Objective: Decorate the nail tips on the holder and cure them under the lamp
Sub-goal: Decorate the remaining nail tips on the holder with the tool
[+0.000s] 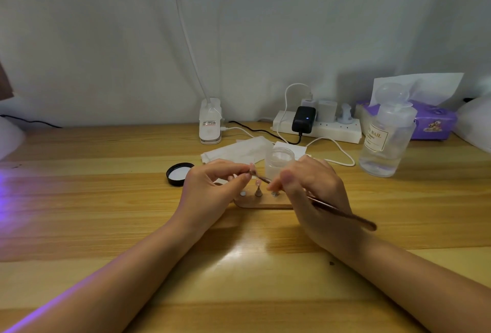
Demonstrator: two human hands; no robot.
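A wooden nail-tip holder [261,203] lies on the desk between my hands, with small metal stands on top; one stand [257,191] carries a pinkish nail tip. My left hand [210,189] pinches a small nail tip between thumb and fingertips just above the holder. My right hand [313,189] grips a thin rose-coloured brush [345,215], whose front end reaches to the left fingertips. The lamp glows purple at the far left edge [5,189], mostly out of view.
A small open jar [279,163] stands behind the holder, its black lid [179,173] to the left. White wipes [239,150], a clear pump bottle [385,141], a power strip [316,127], a clip desk lamp [210,124] and a purple tissue box [430,123] line the back.
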